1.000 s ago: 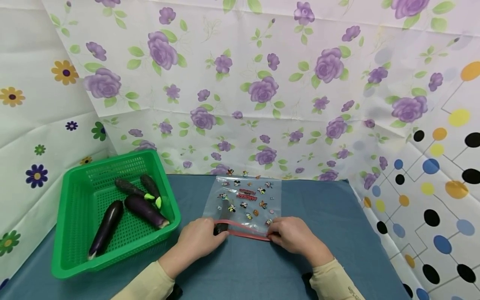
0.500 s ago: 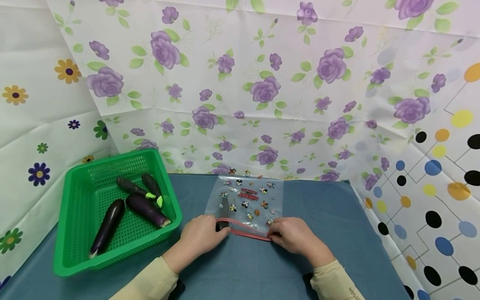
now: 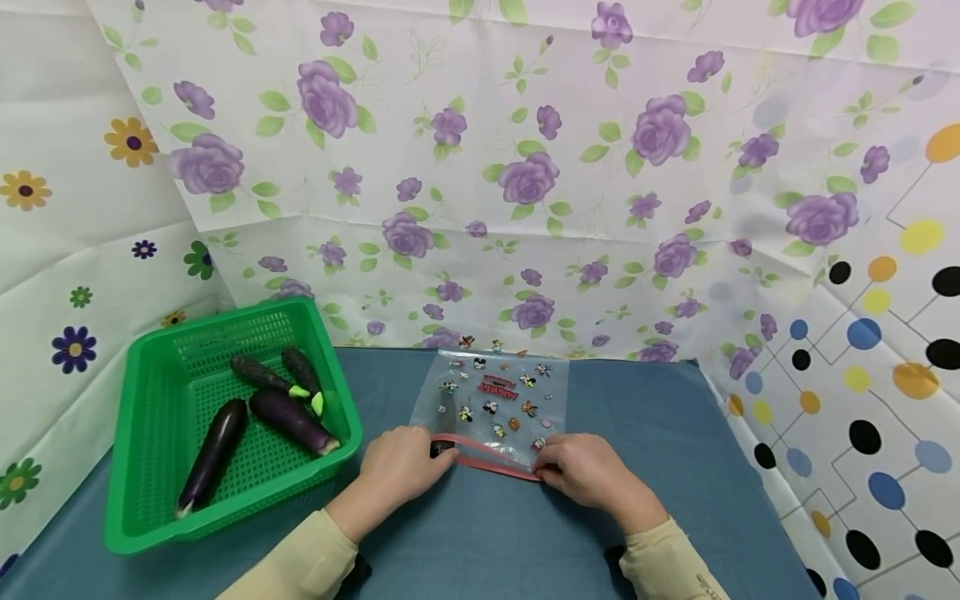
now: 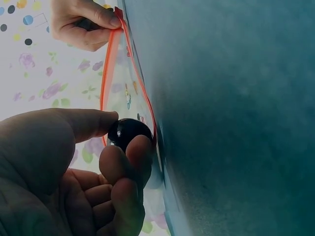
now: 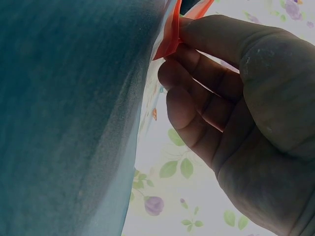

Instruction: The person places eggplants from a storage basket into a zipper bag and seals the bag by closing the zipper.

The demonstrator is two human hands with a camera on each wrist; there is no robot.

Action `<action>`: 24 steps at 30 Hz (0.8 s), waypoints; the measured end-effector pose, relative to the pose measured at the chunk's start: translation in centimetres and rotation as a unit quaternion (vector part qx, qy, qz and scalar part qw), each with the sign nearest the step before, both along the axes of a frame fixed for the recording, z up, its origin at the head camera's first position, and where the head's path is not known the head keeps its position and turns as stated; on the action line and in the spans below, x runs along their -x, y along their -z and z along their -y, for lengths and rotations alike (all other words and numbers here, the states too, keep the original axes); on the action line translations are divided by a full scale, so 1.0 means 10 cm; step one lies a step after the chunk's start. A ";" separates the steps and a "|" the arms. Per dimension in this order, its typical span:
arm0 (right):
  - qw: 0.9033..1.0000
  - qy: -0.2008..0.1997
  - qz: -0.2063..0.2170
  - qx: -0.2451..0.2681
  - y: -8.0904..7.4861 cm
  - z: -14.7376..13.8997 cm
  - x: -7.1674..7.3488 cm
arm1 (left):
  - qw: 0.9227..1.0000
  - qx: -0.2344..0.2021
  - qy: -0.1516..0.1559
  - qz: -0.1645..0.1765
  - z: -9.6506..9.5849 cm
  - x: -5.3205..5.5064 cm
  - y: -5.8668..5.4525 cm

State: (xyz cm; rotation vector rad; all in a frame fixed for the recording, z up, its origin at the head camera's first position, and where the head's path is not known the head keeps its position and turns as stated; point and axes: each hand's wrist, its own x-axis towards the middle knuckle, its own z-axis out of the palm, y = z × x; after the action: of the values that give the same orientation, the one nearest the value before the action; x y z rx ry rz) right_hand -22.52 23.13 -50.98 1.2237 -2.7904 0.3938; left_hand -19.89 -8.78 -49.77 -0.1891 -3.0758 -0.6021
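A clear zip bag point(image 3: 480, 429) with cartoon prints lies flat on the blue cloth, its red-edged mouth point(image 4: 106, 78) facing me and gaping. At the mouth's left side my left hand point(image 3: 397, 462) grips a long dark thing by its glossy black rounded end point(image 4: 127, 129), thumb on one side and fingertips on the other. A narrow grey shape runs on from it under the plastic. I cannot tell what kind of thing it is. My right hand point(image 3: 588, 468) pinches the right corner of the red edge between thumb and forefinger, the other fingers curled below.
To the left stands a green plastic basket point(image 3: 120, 467) holding two purple eggplants point(image 3: 213, 454) and two dark, rough cucumbers point(image 3: 266, 375) with yellow-green ends. Patterned cloth point(image 3: 480, 183) hangs behind the blue-covered table point(image 3: 637, 408) and on both sides.
My left hand and the black end have edged slightly forward, away from me, and the bag's left side has shifted a little with them. My right hand keeps its place at the corner.
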 end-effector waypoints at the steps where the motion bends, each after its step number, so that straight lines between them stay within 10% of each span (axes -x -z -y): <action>1: 1.000 -0.001 -0.001 0.000 0.00 0.00 0.00 | 1.000 0.002 0.000 0.001 0.00 0.00 0.00; 24: 1.000 0.004 -0.003 -0.007 -0.02 0.01 0.00 | 1.000 0.020 0.000 0.006 -0.02 0.03 -0.03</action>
State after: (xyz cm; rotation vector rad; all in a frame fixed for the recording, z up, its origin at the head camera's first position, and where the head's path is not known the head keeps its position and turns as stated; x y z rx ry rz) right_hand -22.52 23.05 -50.79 1.2136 -2.7969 0.3717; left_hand -20.16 -8.60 -49.43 -0.1852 -3.1012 -0.5448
